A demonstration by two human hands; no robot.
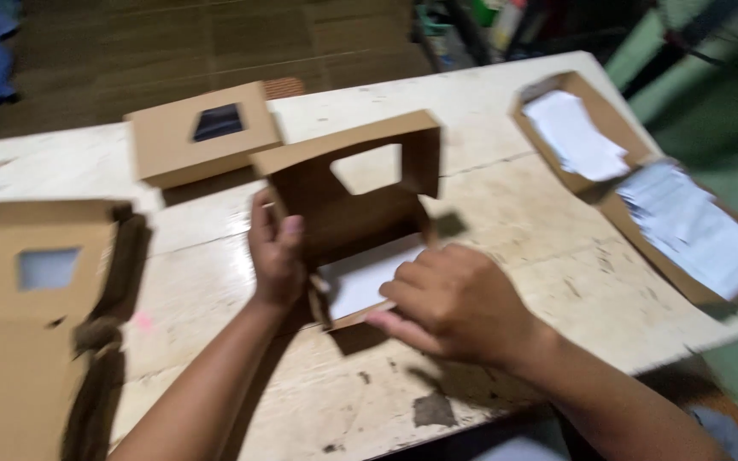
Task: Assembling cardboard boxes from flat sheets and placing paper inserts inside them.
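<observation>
You're seating the white sheet (367, 275) in the open window box (348, 192), left hand (275, 252) gripping its side, right hand (454, 299) fingers curled on the sheet; next, I judge, fold down the lid.

My left grip (277, 249) stands upright, fingers curled and clasping; my right grip (454, 299) lies knuckles-up, fingertips pressing down.
</observation>
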